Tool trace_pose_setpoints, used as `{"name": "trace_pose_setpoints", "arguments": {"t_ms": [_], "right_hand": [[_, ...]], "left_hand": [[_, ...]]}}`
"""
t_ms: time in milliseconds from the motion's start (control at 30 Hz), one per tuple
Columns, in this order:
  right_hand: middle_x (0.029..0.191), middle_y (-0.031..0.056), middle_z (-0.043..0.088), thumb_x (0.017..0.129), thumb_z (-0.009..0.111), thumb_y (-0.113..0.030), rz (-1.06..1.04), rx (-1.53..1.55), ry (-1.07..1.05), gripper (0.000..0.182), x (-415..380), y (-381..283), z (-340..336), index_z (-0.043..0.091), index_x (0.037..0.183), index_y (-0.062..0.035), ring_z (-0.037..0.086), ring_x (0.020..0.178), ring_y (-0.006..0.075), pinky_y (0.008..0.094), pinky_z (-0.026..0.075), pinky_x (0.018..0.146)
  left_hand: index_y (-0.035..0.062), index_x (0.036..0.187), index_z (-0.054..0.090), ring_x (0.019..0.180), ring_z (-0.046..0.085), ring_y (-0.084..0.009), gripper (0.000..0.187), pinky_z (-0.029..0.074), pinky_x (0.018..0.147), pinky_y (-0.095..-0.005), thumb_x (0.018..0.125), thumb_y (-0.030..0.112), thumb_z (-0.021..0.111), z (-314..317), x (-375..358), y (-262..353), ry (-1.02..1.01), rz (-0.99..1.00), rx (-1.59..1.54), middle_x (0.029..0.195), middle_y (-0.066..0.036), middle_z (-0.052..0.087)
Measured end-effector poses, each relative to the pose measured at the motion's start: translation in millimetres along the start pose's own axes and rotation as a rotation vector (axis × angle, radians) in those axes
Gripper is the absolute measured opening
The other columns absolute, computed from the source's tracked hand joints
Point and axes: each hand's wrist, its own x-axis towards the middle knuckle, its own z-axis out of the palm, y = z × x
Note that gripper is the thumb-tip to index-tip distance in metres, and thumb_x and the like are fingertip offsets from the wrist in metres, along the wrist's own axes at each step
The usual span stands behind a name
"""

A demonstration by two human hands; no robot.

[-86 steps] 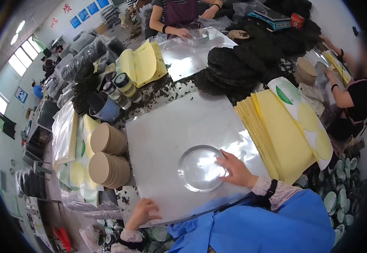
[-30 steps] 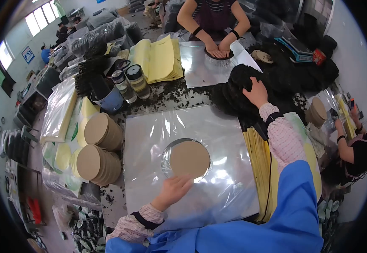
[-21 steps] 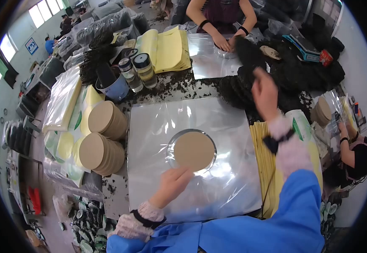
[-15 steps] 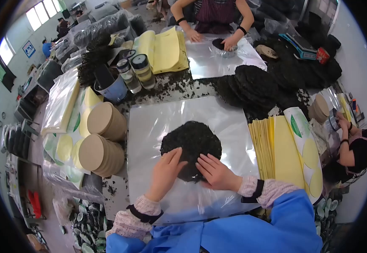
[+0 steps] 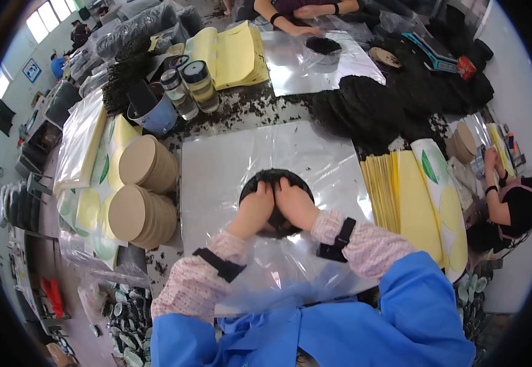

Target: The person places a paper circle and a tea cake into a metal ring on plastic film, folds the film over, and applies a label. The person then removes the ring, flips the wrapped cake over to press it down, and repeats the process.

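A round dark tea cake [image 5: 276, 178] sits in a ring mould at the middle of a clear plastic sheet [image 5: 229, 159] on the table. Both hands press down on it side by side. My left hand [image 5: 255, 208] covers its left half and my right hand [image 5: 295, 203] its right half, palms flat, fingers together. Only the cake's far rim shows past the fingers.
Two stacks of brown card discs [image 5: 140, 202] lie left of the sheet. Yellow paper sheets [image 5: 400, 202] lie to the right, a pile of dark tea cakes [image 5: 364, 110] behind. Jars [image 5: 200, 84] and a blue tub [image 5: 151, 116] stand at back left. Other people work across and at right.
My right hand took a dark cake from the pile and set it on the brown disc in the ring. Both hands then closed in and now press on it.
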Motion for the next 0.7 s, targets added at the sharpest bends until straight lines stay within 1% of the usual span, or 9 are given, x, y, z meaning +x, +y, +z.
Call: {"name": "trace_pose_setpoints", "arguments": {"t_ms": [300,400,467,500,533,567,600,667,700], "right_hand": [[0.131,0.0237,0.058,0.082,0.072,-0.039,-0.14,0.105,0.14,0.064,-196.3,-27.2,-73.0,0.057,0.129,0.0022,0.053,0.126,0.0413,0.0573,0.039,0.108],[0.133,0.023,0.059,0.083,0.071,-0.041,-0.064,-0.302,0.079,0.058,-213.9,-8.8,-71.2,0.062,0.123,0.0001,0.055,0.125,0.0383,0.062,0.039,0.105],[0.13,0.0223,0.06,0.084,0.071,-0.036,-0.199,-0.197,0.784,0.045,-214.5,-53.0,-133.6,0.067,0.111,-0.0008,0.06,0.118,0.034,0.0569,0.044,0.103],[0.13,0.0223,0.06,0.084,0.071,-0.036,-0.188,-0.193,0.778,0.045,-218.6,-68.2,-117.2,0.067,0.111,-0.0008,0.06,0.118,0.034,0.0569,0.044,0.103],[0.121,0.02,0.063,0.085,0.07,-0.032,0.086,-0.084,0.479,0.036,-222.9,-79.8,-86.5,0.065,0.107,-0.0036,0.063,0.112,0.0316,0.05,0.048,0.098],[0.113,0.0178,0.066,0.087,0.068,-0.028,0.346,0.024,0.175,0.027,-219.7,-78.8,-61.6,0.064,0.103,-0.0064,0.065,0.105,0.0291,0.0431,0.052,0.093],[0.113,0.0173,0.067,0.085,0.071,-0.032,-0.635,0.068,0.18,0.036,-222.6,-50.9,-46.1,0.065,0.107,-0.005,0.066,0.106,0.0279,0.04,0.053,0.091],[0.131,0.0241,0.058,0.081,0.076,-0.044,-0.179,0.249,0.245,0.069,-194.5,2.4,7.0,0.058,0.129,0.0028,0.059,0.122,0.0355,0.0445,0.048,0.101],[0.14,0.0268,0.049,0.08,0.077,-0.046,-0.048,0.147,0.268,0.085,-174.2,16.9,1.1,0.046,0.139,0.0059,0.05,0.13,0.0384,0.0454,0.042,0.107]], "left_hand": [[0.0048,0.109,0.063,0.113,0.06,-0.0327,0.028,0.048,0.097,-0.0494,0.082,0.007,0.07,4.0,-186.2,63.7,0.515,0.019,-0.526,0.126,-0.016,0.06],[0.0065,0.101,0.066,0.118,0.058,-0.0294,0.019,0.045,0.099,-0.0514,0.082,0.009,0.072,23.8,-197.0,63.1,0.438,0.187,-0.052,0.125,-0.018,0.059],[0.0061,0.099,0.067,0.118,0.059,-0.0281,0.018,0.047,0.098,-0.0497,0.084,0.015,0.073,-24.5,-202.2,73.0,0.874,-0.119,-0.047,0.121,-0.017,0.061],[0.0063,0.1,0.069,0.115,0.06,-0.0276,0.018,0.049,0.097,-0.0476,0.088,0.019,0.072,3.1,-222.9,74.0,0.915,0.12,0.736,0.118,-0.015,0.063],[0.0063,0.1,0.069,0.115,0.06,-0.0276,0.018,0.049,0.097,-0.0476,0.088,0.019,0.072,22.4,-226.2,78.7,0.922,0.124,0.74,0.118,-0.015,0.063],[0.0059,0.109,0.066,0.122,0.058,-0.0311,0.025,0.05,0.099,-0.0476,0.089,0.02,0.071,39.8,-223.3,86.4,0.664,0.341,0.091,0.133,-0.02,0.054],[0.0055,0.118,0.064,0.129,0.055,-0.0347,0.033,0.051,0.101,-0.0475,0.09,0.022,0.069,60.7,-220.5,87.4,0.354,0.524,-0.542,0.148,-0.025,0.045],[0.0044,0.134,0.057,0.13,0.054,-0.038,0.056,0.044,0.108,-0.047,0.087,0.03,0.074,80.9,-200.5,65.3,0.269,0.28,-0.514,0.148,-0.026,0.045],[0.0052,0.124,0.062,0.127,0.056,-0.0374,0.048,0.04,0.111,-0.046,0.086,0.032,0.075,53.0,-168.1,58.2,0.595,0.136,-0.529,0.138,-0.022,0.053]]}}
